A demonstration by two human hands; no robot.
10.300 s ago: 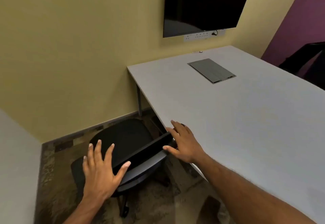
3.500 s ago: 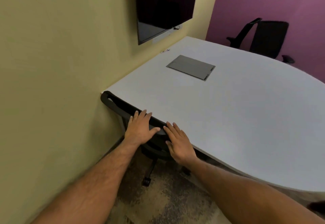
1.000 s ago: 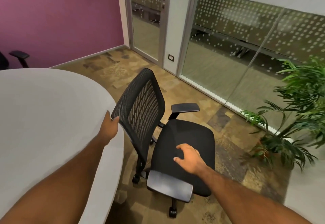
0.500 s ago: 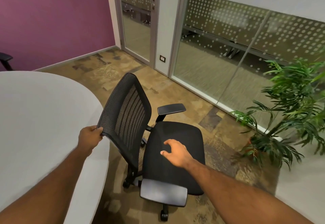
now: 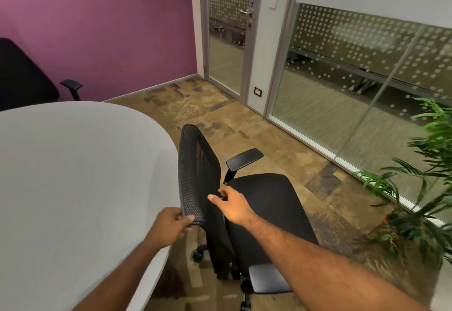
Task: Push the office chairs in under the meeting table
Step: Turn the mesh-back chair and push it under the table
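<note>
While earlier seat-side, office chair [image 5: 244, 203] backrest now nearer-turned, left hand [image 5: 171, 222] fingers clamped there, right hand [image 5: 232, 204] fingers apart.

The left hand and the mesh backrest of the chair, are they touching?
Touching. The head view shows the left hand with its fingers curled around the near corner of the mesh backrest.

The room is evenly and fairly brightly lit, and I cannot tell the source. My meeting table [image 5: 73, 176] shows flat pale grey with no hard glare. A soft shadow lies on the carpet [image 5: 244, 120] under the office chair [image 5: 264, 208]. The glass wall [image 5: 354, 85] carries streaky blur, and the plant [image 5: 425, 188] at the right edge is smeared. The door frame [image 5: 203, 29] leans from wide-angle bending. My left hand [image 5: 171, 225] is slightly soft.
</note>
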